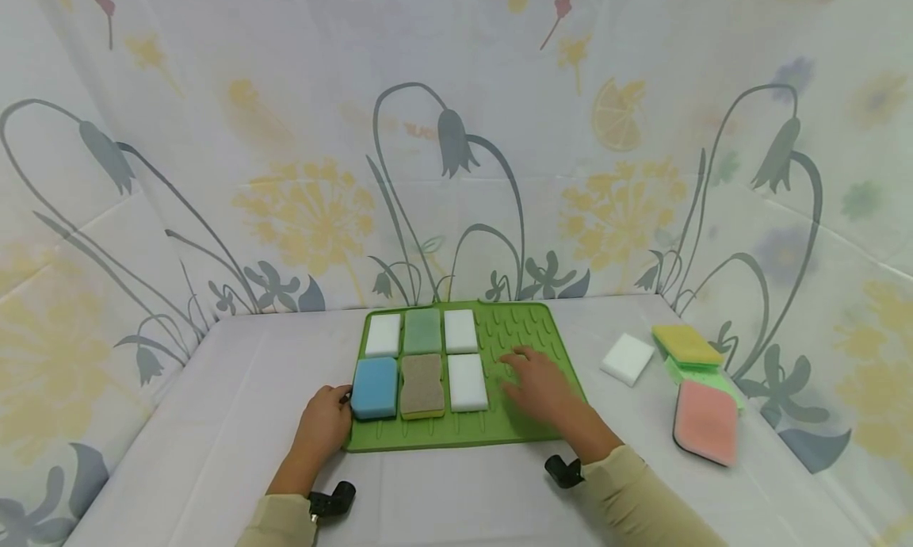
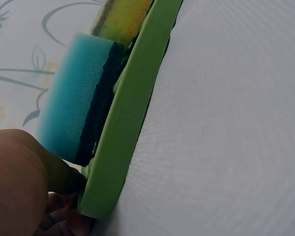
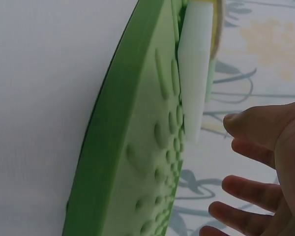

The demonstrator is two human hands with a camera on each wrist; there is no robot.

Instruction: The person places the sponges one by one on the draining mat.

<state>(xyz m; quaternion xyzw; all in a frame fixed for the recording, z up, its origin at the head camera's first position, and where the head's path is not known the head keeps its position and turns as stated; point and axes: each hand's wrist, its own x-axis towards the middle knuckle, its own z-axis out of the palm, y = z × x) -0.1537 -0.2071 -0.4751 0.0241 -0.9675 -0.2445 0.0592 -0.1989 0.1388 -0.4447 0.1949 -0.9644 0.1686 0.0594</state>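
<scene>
A green drying mat (image 1: 517, 428) with raised ridges lies on the table, bearing two rows of sponges. The back row has a white sponge (image 1: 383, 336), a green sponge (image 1: 422, 330) and another white sponge (image 1: 460, 331). In front are a blue sponge (image 1: 374, 388) with a dark underside, a grey-brown sponge (image 1: 422, 384) with a yellow layer, and a white sponge (image 1: 467, 382). My left hand (image 1: 326, 422) pinches the mat's left edge beside the blue sponge; some fingertips are hidden. Over the mat's right part, my right hand (image 1: 540, 386) hovers with fingers spread, holding nothing.
To the right of the mat lie a white sponge (image 1: 628, 358), a yellow sponge (image 1: 687, 345) with a green layer, a light green sponge (image 1: 723, 388) partly covered, and a pink sponge (image 1: 706, 420). A patterned cloth (image 1: 485, 238) hangs behind the table.
</scene>
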